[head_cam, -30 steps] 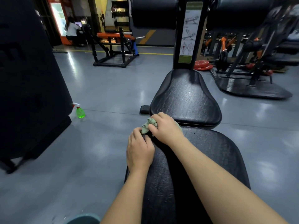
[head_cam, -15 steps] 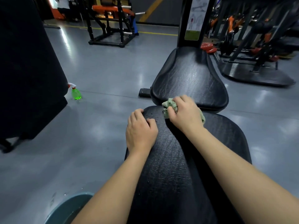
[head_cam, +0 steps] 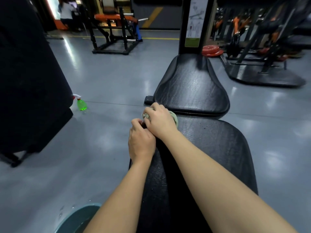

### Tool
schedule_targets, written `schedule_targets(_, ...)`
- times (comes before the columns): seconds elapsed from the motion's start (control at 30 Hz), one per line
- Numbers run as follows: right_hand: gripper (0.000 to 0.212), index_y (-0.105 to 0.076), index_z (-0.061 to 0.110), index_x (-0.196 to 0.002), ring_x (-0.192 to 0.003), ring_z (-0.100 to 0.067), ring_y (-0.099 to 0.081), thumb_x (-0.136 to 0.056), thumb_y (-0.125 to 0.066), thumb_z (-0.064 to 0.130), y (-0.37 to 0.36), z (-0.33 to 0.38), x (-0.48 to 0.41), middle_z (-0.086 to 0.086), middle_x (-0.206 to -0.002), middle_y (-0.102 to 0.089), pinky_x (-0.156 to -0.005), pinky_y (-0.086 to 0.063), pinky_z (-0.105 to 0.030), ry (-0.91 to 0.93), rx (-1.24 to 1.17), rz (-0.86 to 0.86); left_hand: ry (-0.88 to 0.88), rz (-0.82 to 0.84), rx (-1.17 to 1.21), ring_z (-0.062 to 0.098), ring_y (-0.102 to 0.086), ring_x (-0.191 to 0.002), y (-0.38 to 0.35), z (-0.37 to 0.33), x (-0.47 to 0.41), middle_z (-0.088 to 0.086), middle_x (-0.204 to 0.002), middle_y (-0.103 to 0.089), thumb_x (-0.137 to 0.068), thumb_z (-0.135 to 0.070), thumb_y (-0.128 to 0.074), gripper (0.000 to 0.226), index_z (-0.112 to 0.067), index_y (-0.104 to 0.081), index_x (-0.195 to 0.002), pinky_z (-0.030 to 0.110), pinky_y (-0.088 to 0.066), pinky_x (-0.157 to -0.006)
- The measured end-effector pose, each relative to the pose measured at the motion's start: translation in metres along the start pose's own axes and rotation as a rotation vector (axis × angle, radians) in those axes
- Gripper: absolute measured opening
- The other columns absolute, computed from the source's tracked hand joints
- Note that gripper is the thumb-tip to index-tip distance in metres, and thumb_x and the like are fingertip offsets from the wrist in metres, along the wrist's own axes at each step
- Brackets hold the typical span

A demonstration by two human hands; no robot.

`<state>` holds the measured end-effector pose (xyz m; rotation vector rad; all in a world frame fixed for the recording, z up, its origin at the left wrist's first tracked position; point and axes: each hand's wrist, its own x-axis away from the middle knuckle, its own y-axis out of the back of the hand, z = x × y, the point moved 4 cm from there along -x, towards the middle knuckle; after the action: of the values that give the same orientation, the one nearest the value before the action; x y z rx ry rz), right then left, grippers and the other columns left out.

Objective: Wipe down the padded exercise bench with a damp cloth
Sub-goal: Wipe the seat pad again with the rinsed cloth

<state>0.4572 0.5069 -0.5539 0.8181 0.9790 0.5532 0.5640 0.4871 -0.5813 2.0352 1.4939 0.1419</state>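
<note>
Your left hand (head_cam: 141, 142) rests knuckles-up on the near-left corner of the long black pad (head_cam: 210, 157), fingers curled loosely with nothing held in it that you can see, its fingertips touching the side of your right hand; from there, start at the far left, where a large dark padded machine (head_cam: 28, 81) fills that edge of the view; just beside its lower corner a green spray bottle (head_cam: 81, 104) stands upright on the grey floor (head_cam: 109, 84); near the bottom edge, left of your left forearm, the rim of a teal basin (head_cam: 72, 217) shows, its contents too dark to tell; behind it all, a black and orange frame machine (head_cam: 114, 29) stands well apart on the floor; moving to the centre, your right hand (head_cam: 159, 121) is closed over a bunched pale green cloth (head_cam: 175, 117), pressing it onto the far-left end of the surface, right at the gap between the long pad and the smaller seat pad (head_cam: 191, 84) beyond it; the cloth peeks out on both sides of your fingers; farther right, red weight plates (head_cam: 212, 50) lie stacked on the floor beside the upright post (head_cam: 193, 22) with its instruction label; more racks stand at the far right, blurred.
</note>
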Motion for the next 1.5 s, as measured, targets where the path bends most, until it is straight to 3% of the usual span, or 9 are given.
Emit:
schedule_targets(0.1,0.020,-0.068,0.010,-0.095,-0.078,-0.039,-0.057,-0.080,-0.067,0.023,0.010,-0.004,0.006,-0.015,-0.092,-0.057,-0.065,-0.049,-0.044,-0.029,0.045,-0.018,-0.003,0.011,-0.021,0.040,-0.057,-0.105,0.001,0.000,0.001,0.016,-0.116,-0.063,-0.097,-0.011,-0.042,0.025,-0.013,-0.045,-0.121,0.044,-0.043,-0.079)
schedule_targets(0.27,0.041,-0.064,0.011,-0.098,-0.077,-0.039,-0.058,-0.083,-0.038,0.039,0.037,-0.037,0.017,-0.016,-0.090,-0.056,-0.063,-0.051,-0.044,-0.032,0.097,-0.032,-0.009,0.032,-0.055,0.040,-0.058,-0.106,0.004,-0.003,0.003,0.018,-0.117,-0.063,-0.094,-0.009,-0.042,0.030,-0.012,-0.045,-0.123,0.044,-0.044,-0.081)
schedule_targets(0.47,0.019,-0.063,0.010,-0.099,-0.082,-0.037,-0.058,-0.082,-0.067,0.016,0.066,-0.080,0.042,-0.012,-0.091,-0.057,-0.070,-0.050,-0.042,-0.111,0.178,-0.088,-0.033,0.038,-0.057,0.039,-0.058,-0.108,0.005,-0.001,0.002,0.017,-0.115,-0.064,-0.094,-0.008,-0.043,0.028,-0.012,-0.045,-0.122,0.045,-0.045,-0.083)
schedule_targets(0.8,0.017,-0.069,0.010,-0.087,-0.079,-0.034,-0.056,-0.078,-0.056,0.016,0.040,-0.060,0.026,-0.011,-0.084,-0.058,-0.070,-0.044,-0.037,-0.146,0.097,-0.263,-0.121,-0.048,-0.065,0.040,-0.058,-0.104,-0.006,0.004,-0.002,0.017,-0.108,-0.065,-0.091,-0.008,-0.046,0.027,-0.011,-0.048,-0.118,0.048,-0.047,-0.082)
schedule_targets(0.97,0.014,-0.075,0.017,-0.092,-0.080,-0.036,-0.061,-0.081,-0.067,0.019,0.004,-0.015,-0.007,-0.009,-0.087,-0.063,-0.063,-0.041,-0.035,-0.057,0.052,-0.096,-0.118,-0.051,-0.050,0.042,-0.060,-0.102,-0.005,0.005,-0.004,0.018,-0.108,-0.066,-0.093,-0.008,-0.045,0.028,-0.011,-0.049,-0.120,0.051,-0.048,-0.080)
schedule_targets(1.03,0.018,-0.076,0.020,-0.099,-0.088,-0.036,-0.062,-0.087,-0.063,0.024,-0.006,0.003,-0.019,-0.009,-0.095,-0.065,-0.066,-0.038,-0.036,-0.048,0.059,0.012,-0.111,-0.056,-0.039,0.042,-0.059,-0.101,-0.005,0.005,-0.004,0.019,-0.106,-0.066,-0.094,-0.010,-0.043,0.025,-0.011,-0.049,-0.118,0.050,-0.047,-0.079)
schedule_targets(1.13,0.023,-0.074,0.026,-0.104,-0.098,-0.031,-0.062,-0.091,-0.056,0.029,-0.011,0.010,-0.028,-0.006,-0.103,-0.064,-0.073,-0.045,-0.037,-0.033,0.091,0.113,-0.083,-0.073,-0.045,0.044,-0.059,-0.099,-0.006,0.007,-0.005,0.022,-0.104,-0.065,-0.096,-0.012,-0.039,0.022,-0.010,-0.048,-0.117,0.051,-0.045,-0.078)
schedule_targets(1.33,0.023,-0.070,0.015,-0.106,-0.094,-0.038,-0.059,-0.087,-0.061,0.025,0.008,-0.004,-0.007,-0.012,-0.099,-0.058,-0.076,-0.051,-0.047,-0.036,0.015,0.040,-0.097,-0.023,-0.073,0.041,-0.058,-0.107,-0.005,0.002,-0.005,0.018,-0.114,-0.065,-0.094,-0.010,-0.043,0.029,-0.012,-0.048,-0.122,0.048,-0.043,-0.082)
schedule_targets(1.5,0.016,-0.068,0.011,-0.097,-0.088,-0.036,-0.058,-0.086,-0.062,0.021,0.044,-0.044,0.022,-0.012,-0.093,-0.058,-0.066,-0.048,-0.039,-0.158,0.033,-0.095,-0.105,0.062,-0.148,0.039,-0.057,-0.111,-0.003,-0.001,-0.006,0.012,-0.123,-0.059,-0.093,-0.012,-0.041,0.030,-0.015,-0.048,-0.122,0.049,-0.043,-0.087)
